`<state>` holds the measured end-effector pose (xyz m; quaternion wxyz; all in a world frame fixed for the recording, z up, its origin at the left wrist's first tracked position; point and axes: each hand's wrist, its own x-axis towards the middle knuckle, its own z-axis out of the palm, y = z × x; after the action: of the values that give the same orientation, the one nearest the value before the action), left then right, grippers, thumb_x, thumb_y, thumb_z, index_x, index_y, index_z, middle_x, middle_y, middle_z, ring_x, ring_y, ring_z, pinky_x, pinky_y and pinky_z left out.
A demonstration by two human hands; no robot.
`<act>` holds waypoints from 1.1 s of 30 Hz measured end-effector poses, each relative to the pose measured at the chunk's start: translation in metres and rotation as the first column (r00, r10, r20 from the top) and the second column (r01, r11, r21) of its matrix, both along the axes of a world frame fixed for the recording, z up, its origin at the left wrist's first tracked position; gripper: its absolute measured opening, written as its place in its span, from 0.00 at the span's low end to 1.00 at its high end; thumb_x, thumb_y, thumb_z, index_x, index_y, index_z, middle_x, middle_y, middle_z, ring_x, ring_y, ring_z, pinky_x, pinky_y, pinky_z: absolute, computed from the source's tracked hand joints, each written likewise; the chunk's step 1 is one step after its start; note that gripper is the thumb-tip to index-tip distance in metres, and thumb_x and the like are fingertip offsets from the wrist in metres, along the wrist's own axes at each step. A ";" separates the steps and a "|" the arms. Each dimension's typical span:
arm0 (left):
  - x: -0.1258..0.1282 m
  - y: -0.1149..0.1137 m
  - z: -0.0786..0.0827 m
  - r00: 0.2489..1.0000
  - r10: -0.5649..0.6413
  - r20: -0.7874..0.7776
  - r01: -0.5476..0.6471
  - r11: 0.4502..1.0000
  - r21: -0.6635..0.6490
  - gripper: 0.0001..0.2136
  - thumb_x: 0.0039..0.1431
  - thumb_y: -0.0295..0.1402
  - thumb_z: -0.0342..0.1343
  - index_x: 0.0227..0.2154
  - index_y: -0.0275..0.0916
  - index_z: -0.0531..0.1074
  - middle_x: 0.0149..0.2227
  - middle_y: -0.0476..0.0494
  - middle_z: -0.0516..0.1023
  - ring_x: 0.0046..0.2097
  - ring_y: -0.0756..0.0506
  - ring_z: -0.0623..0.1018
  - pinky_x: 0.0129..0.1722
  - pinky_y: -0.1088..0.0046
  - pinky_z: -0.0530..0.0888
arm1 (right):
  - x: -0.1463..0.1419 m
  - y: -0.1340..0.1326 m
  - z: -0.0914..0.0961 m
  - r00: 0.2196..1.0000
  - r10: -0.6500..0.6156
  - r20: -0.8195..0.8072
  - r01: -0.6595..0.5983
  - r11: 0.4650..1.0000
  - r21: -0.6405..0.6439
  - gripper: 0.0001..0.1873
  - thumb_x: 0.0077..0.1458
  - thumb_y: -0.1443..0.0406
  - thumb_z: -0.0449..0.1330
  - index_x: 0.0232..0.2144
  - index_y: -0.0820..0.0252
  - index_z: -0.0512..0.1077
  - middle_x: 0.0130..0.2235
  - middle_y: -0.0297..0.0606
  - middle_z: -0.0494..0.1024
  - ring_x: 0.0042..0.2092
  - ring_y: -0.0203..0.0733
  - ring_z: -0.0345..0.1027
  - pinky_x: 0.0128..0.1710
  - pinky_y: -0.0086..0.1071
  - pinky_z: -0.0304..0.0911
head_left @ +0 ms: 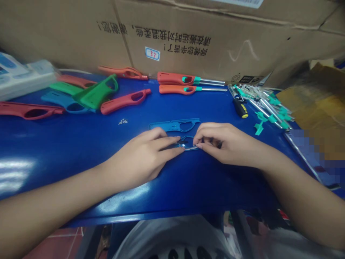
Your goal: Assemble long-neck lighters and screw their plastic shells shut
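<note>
Both my hands meet over a blue lighter half-shell lying low on the blue table, most of it covered by fingers. My left hand presses its fingertips on the shell near a small black part. With bent, pinched fingers my right hand holds the end of a thin metal tube at the shell's right side. Just behind them lies a second blue half-shell, its inside ribs facing up.
Red, green and blue lighter shells lie at the left, near tiny screws. Two orange-red lighters with metal tubes lie before a cardboard box. A screwdriver rests beside piled tubes with teal parts.
</note>
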<state>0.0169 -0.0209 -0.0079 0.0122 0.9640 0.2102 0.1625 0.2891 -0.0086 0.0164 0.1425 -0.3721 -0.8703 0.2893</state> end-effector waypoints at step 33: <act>0.003 0.000 -0.003 0.996 0.080 0.033 -0.072 0.980 -0.186 0.20 0.70 0.24 0.49 0.62 0.40 0.69 0.58 0.39 0.75 0.52 0.38 0.72 0.52 0.54 0.75 | -0.002 0.000 0.000 0.998 0.060 0.008 -0.060 0.998 -0.002 0.06 0.63 0.72 0.58 0.39 0.60 0.74 0.37 0.35 0.74 0.33 0.33 0.63 0.33 0.29 0.59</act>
<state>0.0203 -0.0212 -0.0105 0.0994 0.9465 0.2607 0.1621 0.2875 -0.0088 0.0168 0.1302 -0.3473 -0.8814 0.2926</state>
